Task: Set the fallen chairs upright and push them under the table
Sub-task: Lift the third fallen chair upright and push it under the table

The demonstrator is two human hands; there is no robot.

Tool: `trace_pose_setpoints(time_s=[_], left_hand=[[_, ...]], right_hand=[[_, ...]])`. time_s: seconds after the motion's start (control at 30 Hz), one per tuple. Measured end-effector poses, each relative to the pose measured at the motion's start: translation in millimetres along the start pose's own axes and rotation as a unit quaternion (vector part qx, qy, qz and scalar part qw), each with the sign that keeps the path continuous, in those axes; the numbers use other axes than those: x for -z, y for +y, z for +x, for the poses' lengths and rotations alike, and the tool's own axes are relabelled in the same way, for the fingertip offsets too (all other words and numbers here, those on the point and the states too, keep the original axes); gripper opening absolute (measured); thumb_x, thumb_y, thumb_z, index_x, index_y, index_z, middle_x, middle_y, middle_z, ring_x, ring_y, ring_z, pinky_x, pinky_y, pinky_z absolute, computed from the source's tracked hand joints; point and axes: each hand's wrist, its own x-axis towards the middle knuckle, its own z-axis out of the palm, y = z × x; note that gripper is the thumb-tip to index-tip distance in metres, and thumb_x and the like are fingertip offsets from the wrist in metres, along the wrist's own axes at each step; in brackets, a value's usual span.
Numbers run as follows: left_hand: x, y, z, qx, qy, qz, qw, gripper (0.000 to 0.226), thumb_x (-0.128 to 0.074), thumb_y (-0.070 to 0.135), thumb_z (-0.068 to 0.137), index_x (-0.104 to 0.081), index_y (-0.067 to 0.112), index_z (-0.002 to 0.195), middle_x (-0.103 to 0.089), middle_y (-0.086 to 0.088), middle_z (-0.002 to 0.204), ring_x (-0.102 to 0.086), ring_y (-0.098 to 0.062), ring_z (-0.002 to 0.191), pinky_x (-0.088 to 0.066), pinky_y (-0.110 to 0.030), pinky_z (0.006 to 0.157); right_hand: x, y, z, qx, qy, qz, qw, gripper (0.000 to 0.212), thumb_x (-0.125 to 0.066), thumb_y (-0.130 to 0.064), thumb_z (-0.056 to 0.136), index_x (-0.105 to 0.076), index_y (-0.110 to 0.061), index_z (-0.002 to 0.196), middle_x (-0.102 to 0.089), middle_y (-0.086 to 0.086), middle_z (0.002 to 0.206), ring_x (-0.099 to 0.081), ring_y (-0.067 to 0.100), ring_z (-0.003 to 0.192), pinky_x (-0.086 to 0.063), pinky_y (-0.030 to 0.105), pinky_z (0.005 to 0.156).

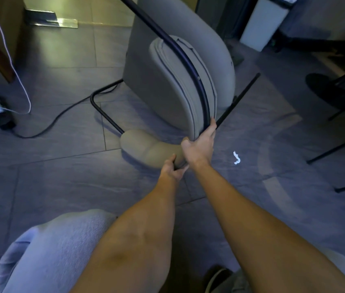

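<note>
Matt grey cloth covers the fallen chair [180, 92], its thin frame [201, 89] dark glossy metal; the floor [61, 166] is matt stone-look tile.

a grey padded chair [180, 85] with thin black metal legs lies tipped on its side on the tiled floor [61, 166], seat underside showing, its curved backrest [146, 148] resting against the tiles.

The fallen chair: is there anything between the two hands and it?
No. Both hands already grip the fallen chair: the right hand holds the seat edge by the black frame, and the left hand holds the padded armrest. Nothing visible stands between.
</note>
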Motion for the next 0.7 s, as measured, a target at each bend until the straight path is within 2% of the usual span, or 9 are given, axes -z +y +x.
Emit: trace_pose_setpoints(time_s=[0.1, 0.17, 0.27, 0.4, 0.63, 0.7], left_hand=[[-7, -7, 0, -0.001, -0.013, -0.027, 1.0, 0.039, -0.05, 0.027, 0.105, -0.056, 0.003, 0.135, -0.054, -0.016, 0.145, -0.051, -0.029, 0.134, -0.045, -0.042, 0.104], [-12, -12, 5, -0.005, -0.024, -0.059, 0.998, 0.049, -0.054, 0.032, 0.102, -0.05, 0.001, 0.14, -0.054, -0.02, 0.143, -0.052, -0.032, 0.133, -0.042, -0.043, 0.11], [-18, -17, 12, 0.011, -0.022, -0.09, 0.996, 0.048, -0.055, 0.025, 0.102, -0.048, -0.001, 0.142, -0.054, -0.022, 0.142, -0.052, -0.035, 0.132, -0.041, -0.047, 0.112], [-20, -20, 11, 0.018, -0.01, -0.081, 0.997, 0.043, -0.052, 0.02, 0.103, -0.049, 0.001, 0.141, -0.055, -0.02, 0.142, -0.052, -0.033, 0.131, -0.042, -0.045, 0.111], [-39, -13, -2, 0.059, 0.004, -0.054, 0.997, 0.029, -0.041, 0.015, 0.099, -0.057, 0.004, 0.122, -0.056, -0.014, 0.141, -0.052, -0.03, 0.132, -0.039, -0.042, 0.113], [-48, -10, -7, 0.071, 0.015, -0.04, 0.997, 0.038, -0.043, 0.015, 0.098, -0.056, 0.003, 0.132, -0.057, -0.014, 0.14, -0.052, -0.03, 0.131, -0.041, -0.04, 0.112]], right_hand=[[8, -7, 7, -0.042, -0.004, 0.042, 0.998, 0.098, -0.064, -0.011, 0.073, -0.019, -0.023, 0.159, -0.04, 0.004, 0.157, -0.049, 0.027, 0.134, -0.042, 0.035, 0.109], [11, -13, 13, -0.072, 0.014, 0.063, 0.995, 0.097, -0.063, -0.017, 0.071, -0.023, -0.027, 0.159, -0.05, 0.004, 0.149, -0.054, 0.026, 0.131, -0.045, 0.038, 0.108], [17, -16, 19, -0.092, 0.038, 0.07, 0.993, 0.095, -0.061, -0.019, 0.07, -0.027, -0.028, 0.158, -0.059, 0.004, 0.14, -0.057, 0.028, 0.125, -0.045, 0.036, 0.102], [21, -11, 19, -0.103, 0.037, 0.069, 0.992, 0.098, -0.06, -0.02, 0.068, -0.025, -0.029, 0.158, -0.059, 0.005, 0.138, -0.057, 0.029, 0.125, -0.045, 0.039, 0.103], [28, -21, 28, -0.091, 0.039, 0.052, 0.994, 0.093, -0.057, -0.025, 0.064, -0.032, -0.026, 0.153, -0.069, 0.003, 0.115, -0.06, 0.029, 0.115, -0.047, 0.043, 0.103], [34, -27, 35, -0.084, 0.036, 0.052, 0.994, 0.091, -0.058, -0.026, 0.064, -0.034, -0.025, 0.153, -0.069, 0.003, 0.113, -0.061, 0.029, 0.114, -0.048, 0.04, 0.101]])
